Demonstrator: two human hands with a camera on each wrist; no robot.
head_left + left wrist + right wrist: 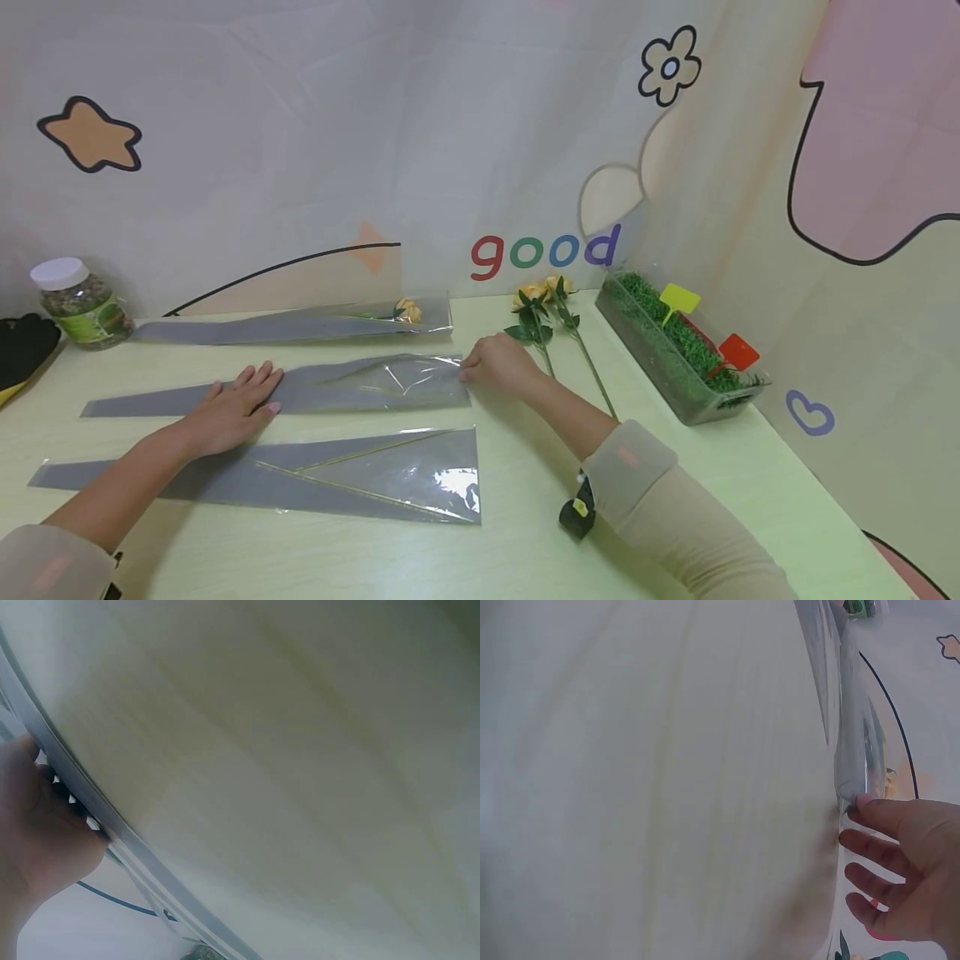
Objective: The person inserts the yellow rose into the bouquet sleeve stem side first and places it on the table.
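Grey-and-clear tapered plastic sleeve (360,386), middle of three on pale wood-grain tabletop (322,558) | left hand (234,410): fingers spread flat on it | right hand (501,364): fingers apparently pinching its wide end | cartoon-printed pale backdrop (300,125) behind

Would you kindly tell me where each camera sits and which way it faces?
Head: on the person's head, facing forward and down at the table and grey wrappers; left hand, right hand and both forearms show.
Left wrist: on that wrist, facing across the table; the left hand shows at the left edge.
Right wrist: on that wrist, facing across the table toward the backdrop; right hand shows lower right.
Shared: head and right wrist both show the printed star.
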